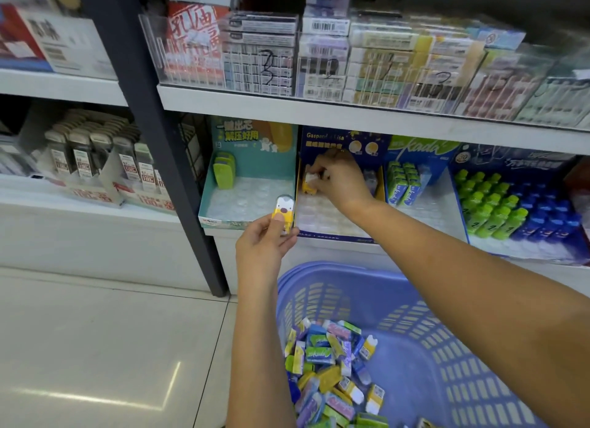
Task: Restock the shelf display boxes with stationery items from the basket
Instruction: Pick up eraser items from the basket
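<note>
The right hand's fingers (314, 175) are pinched on a small yellow-and-white eraser-like piece (309, 184), setting it into the back row of the dark blue cardboard display box (335, 234), probably so the clear moulded tray fills from the rear forward. The right hand (338, 180) reaches deep under the white shelf edge (367, 116), wrist bent down to clear it.

The left hand's fingers (279, 218) are clamped, thumb over front, on a second yellow piece with a white animal face (283, 212), held upright just before the box's left front corner, apparently ready as the next to go in. The left hand (263, 245) hangs above the lilac-blue plastic slatted basket (447, 357), which stands on the floor below the shelf and holds a heap of mixed small packets (332, 373), close enough for short reaches. The teal display box (247, 204) beside it is nearly empty.
</note>
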Tool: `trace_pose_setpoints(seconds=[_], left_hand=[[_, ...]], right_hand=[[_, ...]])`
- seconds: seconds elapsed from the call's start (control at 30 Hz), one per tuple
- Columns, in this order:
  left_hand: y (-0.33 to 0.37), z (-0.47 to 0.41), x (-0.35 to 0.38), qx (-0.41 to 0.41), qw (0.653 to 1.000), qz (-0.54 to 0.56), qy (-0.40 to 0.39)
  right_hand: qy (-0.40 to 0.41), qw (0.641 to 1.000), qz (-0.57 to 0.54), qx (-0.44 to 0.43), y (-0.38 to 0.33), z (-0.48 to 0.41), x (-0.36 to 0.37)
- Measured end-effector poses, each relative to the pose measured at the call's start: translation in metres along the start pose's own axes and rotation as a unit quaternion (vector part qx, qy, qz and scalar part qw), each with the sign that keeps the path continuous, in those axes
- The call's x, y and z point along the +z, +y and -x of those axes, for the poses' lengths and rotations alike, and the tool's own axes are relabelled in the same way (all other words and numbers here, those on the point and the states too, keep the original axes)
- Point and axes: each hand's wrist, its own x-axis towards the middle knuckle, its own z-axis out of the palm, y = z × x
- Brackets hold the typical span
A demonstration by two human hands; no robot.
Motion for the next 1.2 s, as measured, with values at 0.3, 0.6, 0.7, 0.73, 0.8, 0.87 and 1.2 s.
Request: trace_pose_setpoints(seconds=[0.3, 0.6, 0.7, 0.73, 0.8, 0.87, 1.2], left_hand=[[-0.019, 0.003, 0.014, 0.049, 0.996, -0.078, -0.009], [-0.026, 0.008, 0.035, 0.202, 0.91, -0.352, -0.08], [-0.036, 0.009, 0.039, 0.229, 0.805, -0.529, -0.141], [-0.038, 0.009, 0.04, 0.226, 0.778, -0.566, -0.151], [-0.043, 0.009, 0.04, 0.232, 0.747, -0.604, -0.153], [-0.046, 0.008, 0.04, 0.24, 0.744, -0.606, -0.147], [-0.046, 0.004, 0.039, 0.245, 0.743, -0.603, -0.154]], right_hand=[[-0.093, 0.982, -0.156, 0.043, -0.019, 0.019, -0.034], [-0.025, 0.967, -0.242, 0.078, -0.002, 0.048, -0.063], [0.015, 0.994, -0.092, 0.055, 0.009, 0.03, -0.058], [0.009, 0.997, -0.063, 0.042, 0.01, 0.026, -0.054], [-0.008, 0.999, -0.027, 0.024, 0.011, 0.021, -0.044], [-0.021, 1.0, -0.007, 0.021, 0.013, 0.018, -0.036], [-0.035, 0.986, 0.16, -0.021, 0.018, 0.005, -0.033]])
